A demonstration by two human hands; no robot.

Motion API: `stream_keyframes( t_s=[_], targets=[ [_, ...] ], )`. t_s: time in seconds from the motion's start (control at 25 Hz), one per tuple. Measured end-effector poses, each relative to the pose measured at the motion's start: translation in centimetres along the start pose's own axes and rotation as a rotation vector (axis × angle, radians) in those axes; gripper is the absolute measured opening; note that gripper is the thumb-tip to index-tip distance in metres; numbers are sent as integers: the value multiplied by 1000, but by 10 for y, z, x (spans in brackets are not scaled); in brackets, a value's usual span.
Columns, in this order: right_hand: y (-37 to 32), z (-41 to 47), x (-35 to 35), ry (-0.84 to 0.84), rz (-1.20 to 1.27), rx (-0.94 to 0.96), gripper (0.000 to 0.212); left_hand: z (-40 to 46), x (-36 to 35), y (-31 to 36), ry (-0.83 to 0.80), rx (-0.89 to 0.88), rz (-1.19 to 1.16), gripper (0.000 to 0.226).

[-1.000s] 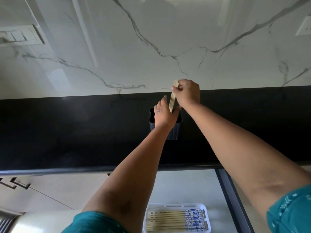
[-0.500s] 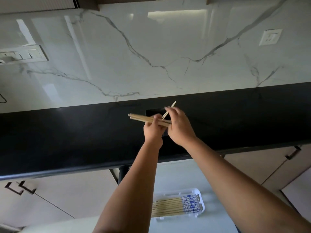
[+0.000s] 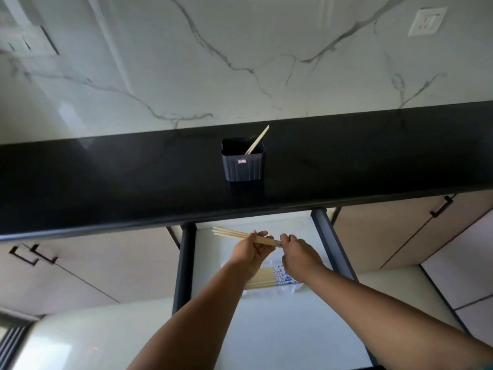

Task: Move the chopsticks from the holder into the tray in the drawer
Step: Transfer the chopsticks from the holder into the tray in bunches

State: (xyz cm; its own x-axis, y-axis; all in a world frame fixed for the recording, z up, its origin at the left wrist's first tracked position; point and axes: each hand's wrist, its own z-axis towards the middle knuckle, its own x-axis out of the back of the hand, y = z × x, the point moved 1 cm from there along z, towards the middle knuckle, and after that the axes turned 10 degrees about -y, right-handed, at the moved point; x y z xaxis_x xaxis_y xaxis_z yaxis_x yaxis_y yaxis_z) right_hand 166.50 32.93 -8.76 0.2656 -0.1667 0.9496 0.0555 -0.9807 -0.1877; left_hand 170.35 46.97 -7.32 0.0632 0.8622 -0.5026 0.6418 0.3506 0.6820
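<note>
A dark ribbed holder (image 3: 243, 163) stands on the black countertop (image 3: 106, 182), with one wooden chopstick (image 3: 257, 140) leaning out of it to the right. Below the counter, over the open drawer (image 3: 280, 329), my left hand (image 3: 249, 253) grips a bundle of wooden chopsticks (image 3: 231, 233) held level, tips pointing left. My right hand (image 3: 300, 256) pinches the bundle's right end. Under my hands lies the white tray (image 3: 294, 287), mostly hidden, holding several chopsticks (image 3: 262, 280) with blue-patterned ends.
Dark drawer rails (image 3: 184, 265) frame the drawer on both sides. Beige cabinet fronts with black handles (image 3: 33, 255) flank it. A marble backsplash rises behind the counter with a wall socket (image 3: 426, 21) at the upper right and switches (image 3: 21, 41) at the upper left.
Both hands have come down from the holder on the counter to above the open drawer, carrying the bundle of chopsticks. The holder now stands uncovered with one chopstick left in it.
</note>
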Motion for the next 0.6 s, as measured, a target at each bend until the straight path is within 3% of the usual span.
stream_keyframes(
  t_s=[0.16, 0.28, 0.44, 0.6],
  targets=[
    [32, -25, -32, -67, -27, 113, 18, 0, 3, -53, 8, 117, -201, 36],
    [45, -28, -50, -92, -64, 158, 28, 3, 23, -68, 90, 80, -315, 27],
    [58, -24, -63, -175, -116, 211, 36, 2, 69, -69, 365, 10, -383, 19],
    [66, -10, -73, -275, -52, 134, 37, 0, 99, -66, 553, -73, -343, 18]
  ],
)
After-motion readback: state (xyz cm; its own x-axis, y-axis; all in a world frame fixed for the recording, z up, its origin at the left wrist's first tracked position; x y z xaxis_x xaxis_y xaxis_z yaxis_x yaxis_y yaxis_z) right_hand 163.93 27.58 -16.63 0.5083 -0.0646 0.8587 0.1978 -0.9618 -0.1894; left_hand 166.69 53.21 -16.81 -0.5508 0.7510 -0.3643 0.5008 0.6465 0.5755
